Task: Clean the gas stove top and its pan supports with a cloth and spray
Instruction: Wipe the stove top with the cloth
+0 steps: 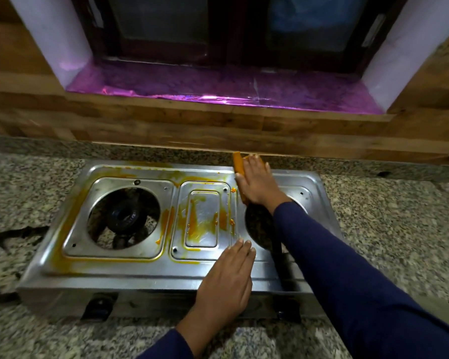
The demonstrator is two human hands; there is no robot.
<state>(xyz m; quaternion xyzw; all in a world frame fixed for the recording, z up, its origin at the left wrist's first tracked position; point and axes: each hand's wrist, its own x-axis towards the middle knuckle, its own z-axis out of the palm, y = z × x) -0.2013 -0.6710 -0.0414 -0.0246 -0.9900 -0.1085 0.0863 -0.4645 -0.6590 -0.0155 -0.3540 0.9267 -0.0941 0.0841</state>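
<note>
A steel two-burner gas stove (130, 268) sits on the counter with its pan supports off. Orange-yellow stains streak its centre panel (204, 220) and the rim around the left burner opening (123, 218). My right hand (254, 181) presses an orange-stained cloth (238, 165) flat on the stove's back edge, between the centre panel and the right burner opening. My left hand (227, 278) rests flat, fingers together, on the front of the stove top and holds nothing. My right arm hides most of the right burner opening.
Speckled granite counter (389, 216) surrounds the stove. A black pan support (8, 242) lies on the counter at the left. Two black knobs (99, 308) sit on the stove's front. A wooden-look wall and a purple-lined window sill (218, 86) are behind.
</note>
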